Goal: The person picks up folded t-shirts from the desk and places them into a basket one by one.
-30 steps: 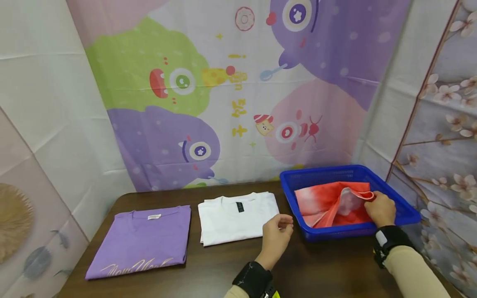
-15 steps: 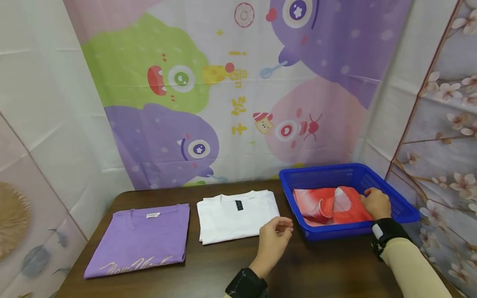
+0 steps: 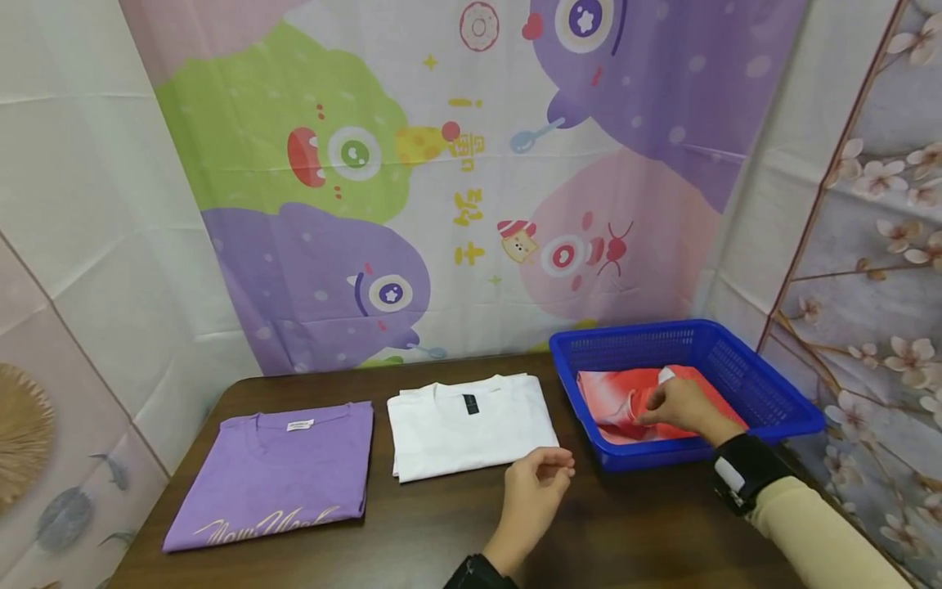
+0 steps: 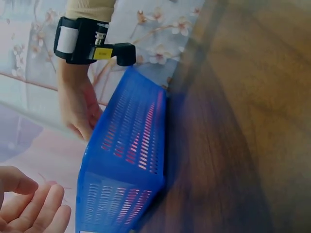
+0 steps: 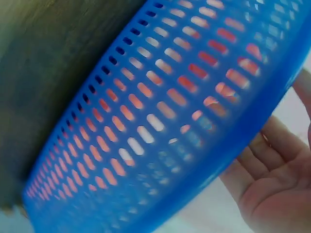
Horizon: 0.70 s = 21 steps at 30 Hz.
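Note:
A red-and-white garment lies bunched in the blue plastic basket at the right of the table. My right hand reaches over the basket's near side, thumb and fingertips right at a raised fold of the garment. Whether they pinch it I cannot tell. In the right wrist view the basket wall hides the fingertips. My left hand hovers in front of the basket and the folded white T-shirt, fingers loosely curled around nothing. In the left wrist view, the left fingers stand beside the basket corner.
A folded purple T-shirt with pale lettering lies on the left of the dark wooden table. Behind the table hangs a cartoon-print curtain. A blossom-print curtain borders the right side, close to the basket.
My right hand has moved left, from the garment's right edge to its left fold. The raised part of the garment has dropped lower in the basket. My left hand has come slightly nearer.

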Tool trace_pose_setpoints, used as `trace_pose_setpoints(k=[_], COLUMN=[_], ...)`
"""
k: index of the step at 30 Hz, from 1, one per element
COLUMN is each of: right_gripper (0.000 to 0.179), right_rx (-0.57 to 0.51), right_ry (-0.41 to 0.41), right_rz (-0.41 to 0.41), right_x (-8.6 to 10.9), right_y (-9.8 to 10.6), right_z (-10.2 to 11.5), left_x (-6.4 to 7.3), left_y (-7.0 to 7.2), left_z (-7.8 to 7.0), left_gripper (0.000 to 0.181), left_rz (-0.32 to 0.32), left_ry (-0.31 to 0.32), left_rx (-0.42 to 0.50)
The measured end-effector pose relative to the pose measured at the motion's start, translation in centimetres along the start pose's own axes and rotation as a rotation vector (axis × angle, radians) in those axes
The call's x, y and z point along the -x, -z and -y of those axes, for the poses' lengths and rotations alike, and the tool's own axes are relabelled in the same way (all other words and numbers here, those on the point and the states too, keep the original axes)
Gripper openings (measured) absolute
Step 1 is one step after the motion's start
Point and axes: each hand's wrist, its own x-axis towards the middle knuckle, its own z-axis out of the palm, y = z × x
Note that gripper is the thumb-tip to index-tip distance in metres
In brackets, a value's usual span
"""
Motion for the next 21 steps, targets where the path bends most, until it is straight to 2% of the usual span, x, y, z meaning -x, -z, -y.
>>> trace_pose_setpoints(k=[2, 5, 8, 13, 18, 21], right_gripper=[0.028, 0.037, 0.042, 0.039, 0.038, 0.033], right_rx=[0.049, 0.107, 0.12, 0.115, 0.171, 0.213], right_ry=[0.046, 0.106, 0.132, 0.142, 0.064, 0.001], right_rz=[0.026, 0.015, -0.013, 0.001, 0.068, 0.103], right_x=[-0.1, -0.4, -0.7, -1.6, -2.9, -3.9], right_y=[-0.5, -1.2, -1.4, -1.2, -0.9, -1.1], right_z=[1.0, 1.9, 2.1, 2.7, 3.4, 3.5], left_x=[0.5, 1.2, 1.9, 2.8, 4.1, 4.9], left_y=[0.3, 0.6, 0.9, 1.8, 2.7, 3.2], left_z=[-0.1, -0.3, -0.5, -0.5, 0.2, 1.0], left_gripper=[0.016, 0.015, 0.014, 0.014, 0.015, 0.015], left_rz=[-0.003, -0.009, -0.011, -0.022, -0.045, -0.087], left_ry=[0.024, 0.047, 0.064, 0.107, 0.165, 0.124], left_rx=[0.021, 0.061, 0.108, 0.147, 0.198, 0.212])
